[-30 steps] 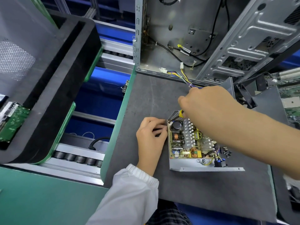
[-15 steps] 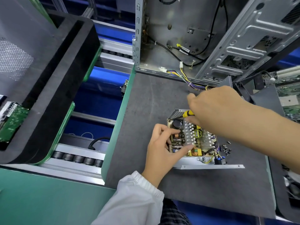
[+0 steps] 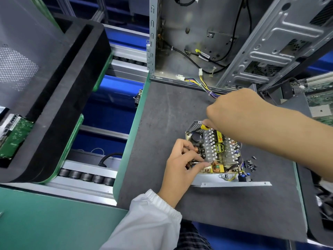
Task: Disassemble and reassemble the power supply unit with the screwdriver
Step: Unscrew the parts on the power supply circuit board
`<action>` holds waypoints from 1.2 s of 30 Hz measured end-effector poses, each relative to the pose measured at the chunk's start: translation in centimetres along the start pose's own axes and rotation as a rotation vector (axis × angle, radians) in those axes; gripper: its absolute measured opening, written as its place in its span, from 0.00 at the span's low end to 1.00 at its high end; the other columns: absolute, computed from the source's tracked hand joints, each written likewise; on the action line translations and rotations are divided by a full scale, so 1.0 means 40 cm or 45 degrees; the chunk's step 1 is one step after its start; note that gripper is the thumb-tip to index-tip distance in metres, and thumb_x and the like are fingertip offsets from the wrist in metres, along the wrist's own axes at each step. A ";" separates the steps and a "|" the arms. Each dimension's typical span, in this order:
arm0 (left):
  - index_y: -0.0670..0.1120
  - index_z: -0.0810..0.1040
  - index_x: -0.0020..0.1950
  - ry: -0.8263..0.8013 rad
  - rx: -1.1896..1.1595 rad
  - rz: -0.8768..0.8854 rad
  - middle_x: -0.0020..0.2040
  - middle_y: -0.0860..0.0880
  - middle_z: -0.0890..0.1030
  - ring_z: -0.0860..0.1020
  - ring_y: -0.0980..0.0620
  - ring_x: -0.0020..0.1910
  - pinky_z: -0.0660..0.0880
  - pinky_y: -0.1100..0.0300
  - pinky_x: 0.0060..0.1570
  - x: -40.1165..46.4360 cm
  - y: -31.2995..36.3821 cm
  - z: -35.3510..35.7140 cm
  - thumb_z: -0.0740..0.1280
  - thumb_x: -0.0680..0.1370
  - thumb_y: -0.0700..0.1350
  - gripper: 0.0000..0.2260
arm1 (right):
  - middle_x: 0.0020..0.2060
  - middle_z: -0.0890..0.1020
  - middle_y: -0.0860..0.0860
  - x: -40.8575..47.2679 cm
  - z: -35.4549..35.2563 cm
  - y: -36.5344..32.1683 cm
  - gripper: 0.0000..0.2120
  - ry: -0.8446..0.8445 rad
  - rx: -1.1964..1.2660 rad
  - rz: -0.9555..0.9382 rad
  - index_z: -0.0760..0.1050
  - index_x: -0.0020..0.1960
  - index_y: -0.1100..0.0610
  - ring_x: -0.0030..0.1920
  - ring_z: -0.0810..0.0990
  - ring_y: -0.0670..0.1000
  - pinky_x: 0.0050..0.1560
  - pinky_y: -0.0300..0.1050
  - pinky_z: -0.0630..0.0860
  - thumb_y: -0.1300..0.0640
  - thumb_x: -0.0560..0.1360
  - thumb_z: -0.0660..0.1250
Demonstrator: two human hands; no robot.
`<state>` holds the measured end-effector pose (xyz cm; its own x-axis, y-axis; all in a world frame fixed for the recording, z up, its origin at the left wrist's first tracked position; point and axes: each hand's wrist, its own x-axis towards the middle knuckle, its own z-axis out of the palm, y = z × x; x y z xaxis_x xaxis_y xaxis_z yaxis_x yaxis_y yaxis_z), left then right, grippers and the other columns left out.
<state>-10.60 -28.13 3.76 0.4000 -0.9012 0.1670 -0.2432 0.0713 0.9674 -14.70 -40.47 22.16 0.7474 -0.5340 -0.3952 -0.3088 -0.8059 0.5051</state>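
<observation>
Crowding the power supply unit (image 3: 214, 152): loose screws (image 3: 251, 164), computer case (image 3: 198, 42).

Left hand (image 3: 180, 170): white sleeve (image 3: 146, 221), elasticated gathered cuff at wrist. Right hand (image 3: 237, 112): forearm bare, no sleeve in view. Checked fabric (image 3: 192, 237) below.

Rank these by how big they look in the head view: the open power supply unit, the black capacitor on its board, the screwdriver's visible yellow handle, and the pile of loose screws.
1. power supply unit
2. loose screws
3. black capacitor
4. yellow handle, mostly hidden inside the right hand, so its rank is unsure.
</observation>
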 end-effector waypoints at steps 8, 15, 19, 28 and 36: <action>0.41 0.81 0.37 -0.003 0.001 0.041 0.44 0.56 0.68 0.70 0.60 0.42 0.67 0.71 0.43 -0.001 0.003 0.000 0.76 0.71 0.41 0.07 | 0.33 0.65 0.49 -0.008 0.011 0.008 0.14 -0.037 0.038 -0.024 0.60 0.53 0.55 0.29 0.64 0.52 0.24 0.42 0.54 0.46 0.79 0.58; 0.41 0.81 0.38 -0.005 -0.024 0.026 0.43 0.56 0.68 0.71 0.58 0.42 0.72 0.66 0.42 0.000 0.001 0.000 0.76 0.71 0.42 0.07 | 0.33 0.61 0.50 -0.001 -0.052 -0.029 0.09 -0.006 -0.102 -0.142 0.65 0.38 0.56 0.25 0.59 0.48 0.24 0.41 0.51 0.67 0.72 0.60; 0.42 0.81 0.38 -0.003 -0.025 0.025 0.43 0.57 0.68 0.70 0.60 0.42 0.70 0.68 0.43 -0.001 0.002 -0.001 0.77 0.71 0.43 0.07 | 0.27 0.63 0.50 0.014 -0.059 -0.044 0.15 -0.066 -0.131 -0.214 0.59 0.31 0.57 0.26 0.59 0.48 0.25 0.41 0.53 0.70 0.71 0.59; 0.43 0.81 0.44 0.105 -0.293 -0.145 0.42 0.47 0.75 0.76 0.54 0.38 0.76 0.57 0.37 0.008 0.025 -0.034 0.73 0.73 0.46 0.06 | 0.35 0.60 0.51 0.021 -0.045 -0.018 0.07 -0.066 0.031 -0.160 0.66 0.50 0.56 0.27 0.59 0.49 0.24 0.43 0.55 0.57 0.75 0.64; 0.44 0.77 0.50 0.134 -0.111 -0.239 0.49 0.42 0.76 0.77 0.46 0.37 0.80 0.47 0.38 0.125 -0.013 -0.090 0.68 0.75 0.30 0.10 | 0.49 0.79 0.54 0.057 -0.031 -0.030 0.07 -0.024 0.000 -0.136 0.74 0.52 0.57 0.48 0.80 0.58 0.33 0.42 0.66 0.54 0.80 0.61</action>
<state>-5.32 -31.13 4.79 0.5218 -0.8531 -0.0027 -0.0808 -0.0526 0.9953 -11.91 -40.38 21.60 0.7650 -0.4494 -0.4613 -0.2278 -0.8588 0.4589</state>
